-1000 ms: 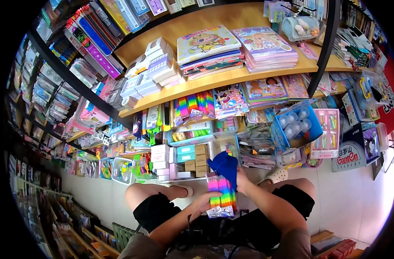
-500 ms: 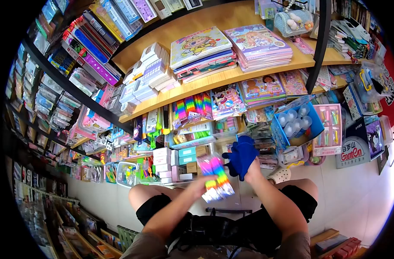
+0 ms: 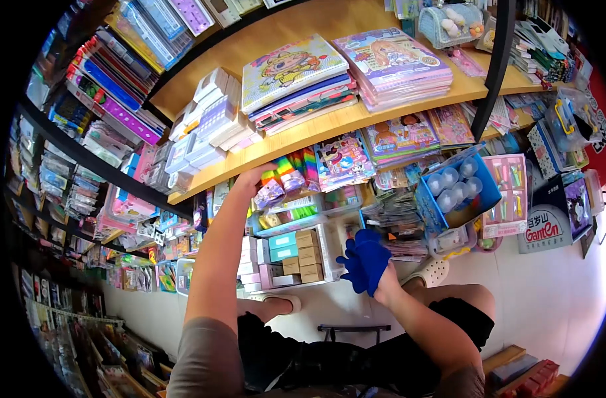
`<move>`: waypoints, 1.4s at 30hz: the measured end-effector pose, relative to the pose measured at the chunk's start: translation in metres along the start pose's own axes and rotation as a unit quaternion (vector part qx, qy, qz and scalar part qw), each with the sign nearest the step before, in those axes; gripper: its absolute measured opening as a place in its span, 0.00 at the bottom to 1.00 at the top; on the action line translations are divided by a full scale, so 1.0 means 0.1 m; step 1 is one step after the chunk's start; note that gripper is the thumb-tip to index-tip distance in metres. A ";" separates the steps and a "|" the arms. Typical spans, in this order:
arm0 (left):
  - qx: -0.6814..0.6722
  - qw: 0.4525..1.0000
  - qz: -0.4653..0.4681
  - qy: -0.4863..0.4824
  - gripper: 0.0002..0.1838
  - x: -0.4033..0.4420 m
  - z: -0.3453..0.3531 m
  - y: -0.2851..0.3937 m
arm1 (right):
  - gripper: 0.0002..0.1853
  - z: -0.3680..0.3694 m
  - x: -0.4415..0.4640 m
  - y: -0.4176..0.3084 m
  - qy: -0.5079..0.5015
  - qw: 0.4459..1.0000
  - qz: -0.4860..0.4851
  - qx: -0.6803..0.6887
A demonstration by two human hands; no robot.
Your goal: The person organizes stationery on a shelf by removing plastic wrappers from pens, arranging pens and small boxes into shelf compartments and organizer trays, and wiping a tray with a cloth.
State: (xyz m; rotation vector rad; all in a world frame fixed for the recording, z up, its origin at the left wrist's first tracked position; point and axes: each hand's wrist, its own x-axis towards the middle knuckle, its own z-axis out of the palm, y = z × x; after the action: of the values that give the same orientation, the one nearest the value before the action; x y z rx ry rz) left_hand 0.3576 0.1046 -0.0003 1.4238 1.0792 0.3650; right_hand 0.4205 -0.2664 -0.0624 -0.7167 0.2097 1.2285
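My left hand (image 3: 252, 178) reaches under the front edge of the upper shelf, at the left side of the rainbow-coloured packs (image 3: 291, 176). Its fingers are hidden by the shelf and the packs, so a grip cannot be made out. The packs have clear and purple wrapping at their lower ends. A blue knitted glove (image 3: 367, 260) covers my right hand (image 3: 363, 264), which hovers in front of the lower bins with its fingers apart. I see nothing held in it. Below the packs stands a clear bin (image 3: 291, 219) with green and yellow items.
Notebook stacks (image 3: 296, 73) and white boxes (image 3: 217, 116) sit on the wooden upper shelf (image 3: 382, 119). A black post (image 3: 495, 73) rises at the right. A blue box (image 3: 459, 192) of clear-capped items and a tray of small boxes (image 3: 303, 255) stand lower. A small black-framed stool (image 3: 353, 328) is between my legs.
My left hand has moved up and left from my lap to the shelf; the rainbow pack it held no longer shows there. My gloved right hand has dropped slightly.
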 end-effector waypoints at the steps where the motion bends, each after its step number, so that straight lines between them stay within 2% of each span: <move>1: 0.030 0.999 0.043 0.013 0.21 0.09 0.06 -0.03 | 0.12 -0.02 0.01 0.01 0.005 1.000 0.011 0.000; 2: 0.053 0.997 -0.045 0.040 0.28 0.18 0.11 -0.03 | 0.12 -0.03 0.02 0.01 0.016 1.000 0.019 0.001; 4: 0.091 0.986 0.133 0.046 0.33 0.35 0.17 -0.12 | 0.13 -0.06 0.04 0.00 0.035 0.999 0.032 0.006; 8: 0.275 0.925 0.240 0.108 0.32 0.56 0.09 -0.22 | 0.13 -0.12 0.10 0.06 0.033 0.999 0.039 0.007; 10: 0.317 0.894 0.282 0.145 0.30 0.56 0.00 -0.29 | 0.13 -0.06 0.07 0.05 0.025 0.999 0.032 0.014; 13: 0.126 0.959 0.243 0.071 0.29 0.46 -0.16 -0.33 | 0.14 0.01 0.06 0.03 0.027 0.999 0.041 0.008; 16: 0.252 0.934 0.234 0.098 0.29 0.71 -0.49 -0.59 | 0.13 -0.06 0.07 0.07 0.029 0.998 0.048 -0.004; 19: 0.207 0.950 0.212 0.099 0.28 0.46 -0.41 -0.54 | 0.13 -0.09 0.09 0.11 0.038 0.998 0.048 -0.015; 22: 0.158 0.965 0.183 0.100 0.31 0.51 -0.34 -0.59 | 0.13 -0.11 0.11 0.12 0.027 0.998 0.050 0.003; 23: 0.255 0.935 0.215 0.122 0.34 0.52 -0.31 -0.62 | 0.13 -0.10 0.11 0.12 0.029 0.998 0.047 0.001; 25: 0.439 0.842 0.268 0.163 0.40 0.35 -0.14 -0.60 | 0.13 -0.06 0.11 0.11 0.030 0.999 0.043 -0.002; 28: 0.575 0.782 0.173 0.170 0.46 -0.31 0.33 -0.24 | 0.19 -0.15 0.14 0.14 -0.001 0.997 0.051 -0.056; 29: 0.573 0.756 0.226 0.220 0.46 -0.29 0.37 -0.32 | 0.19 -0.15 0.14 0.14 0.000 0.997 0.052 -0.053; 31: 0.534 0.784 0.240 0.207 0.43 -0.10 0.28 -0.41 | 0.19 -0.15 0.12 0.13 0.001 0.997 0.054 -0.046; 35: 0.463 0.815 0.280 0.208 0.36 0.16 0.08 -0.48 | 0.13 -0.05 0.06 0.09 0.033 0.998 0.041 -0.021; 38: 0.342 0.891 0.211 0.211 0.33 -0.02 0.13 -0.22 | 0.15 -0.10 0.06 0.09 0.023 0.999 0.039 -0.027; 40: 0.326 0.892 0.236 0.207 0.33 0.01 0.11 -0.22 | 0.19 -0.15 0.09 0.09 0.004 0.998 0.049 -0.036; 42: 0.309 0.894 0.265 0.186 0.33 0.00 0.10 -0.20 | 0.15 -0.08 0.05 0.08 0.021 0.999 0.037 -0.022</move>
State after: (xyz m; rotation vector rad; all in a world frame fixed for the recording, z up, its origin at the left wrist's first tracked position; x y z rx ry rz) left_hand 0.3580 0.0947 -0.0206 2.3013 1.1492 0.7547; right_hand 0.4169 -0.2664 -0.0743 -0.7789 0.2451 1.2926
